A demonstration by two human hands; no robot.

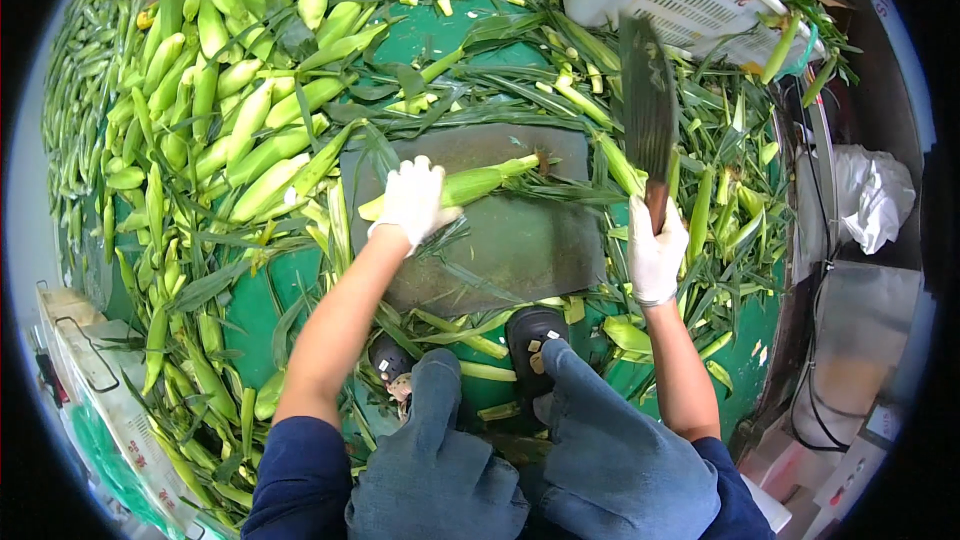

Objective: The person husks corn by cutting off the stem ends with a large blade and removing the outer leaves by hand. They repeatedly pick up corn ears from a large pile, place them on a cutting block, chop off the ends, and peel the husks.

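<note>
My left hand [412, 198], in a white glove, is closed around one end of an ear of corn [482, 183] still in its green husk. The ear lies across a dark, worn cutting board [500, 250] on the floor, its silk end toward the right. To the right of the board, my gloved right hand [657, 248] grips the wooden handle of a cleaver [648, 100]. The broad dark blade points away from me, raised and clear of the ear. Part of the ear is hidden under my left fingers.
Husked-green corn ears [250, 130] pile up at the left and far left. Cut leaves and stalks [735, 210] cover the right side. A white plastic basket [690, 0] holding leaves stands at the far right. My shoes [537, 345] are at the board's near edge, on green floor [295, 285].
</note>
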